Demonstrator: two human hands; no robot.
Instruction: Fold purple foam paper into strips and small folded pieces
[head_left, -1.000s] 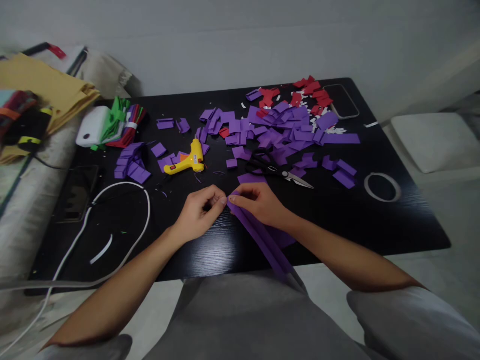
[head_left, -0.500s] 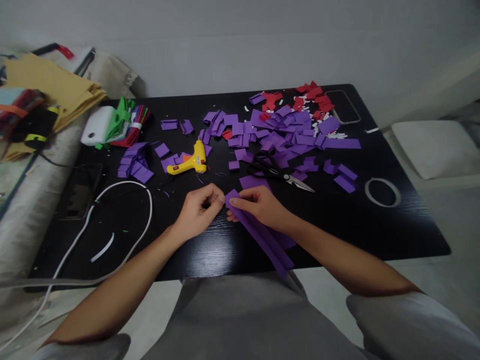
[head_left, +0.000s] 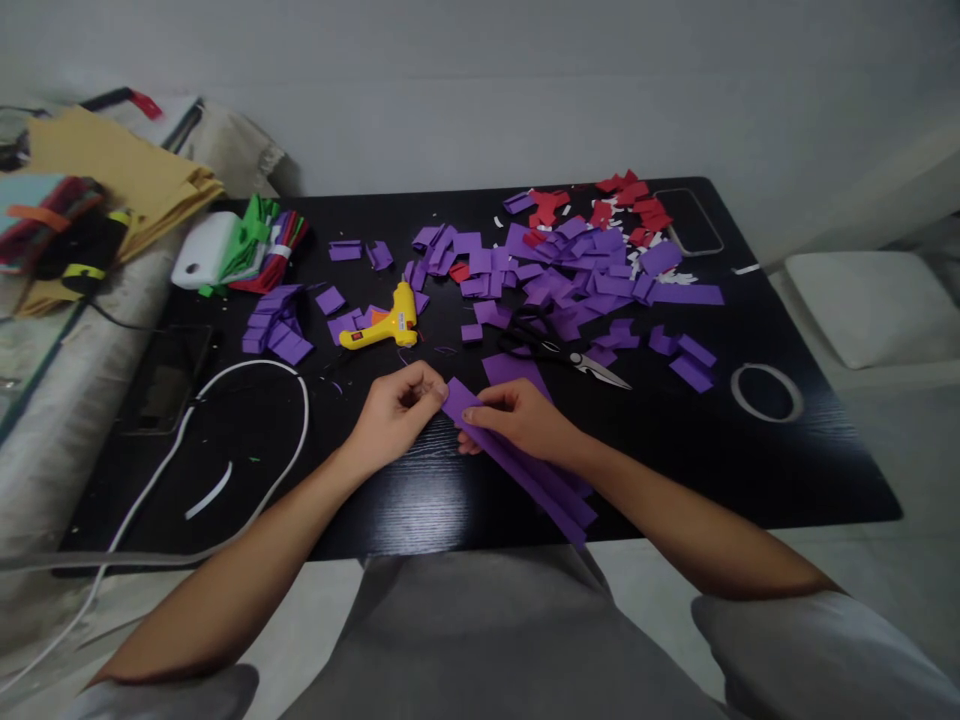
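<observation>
From my remote seat I see the left hand (head_left: 397,415) pinching the end of a long purple paper strip (head_left: 517,468), which the right hand (head_left: 517,420) pinches farther along, over the near side of the black desk (head_left: 750,460). Many small purple paper pieces (head_left: 570,265), several creased, lie beyond; this strip is long, so I judge it unfinished. The scissors (head_left: 576,359) rest nearby, unheld.
</observation>
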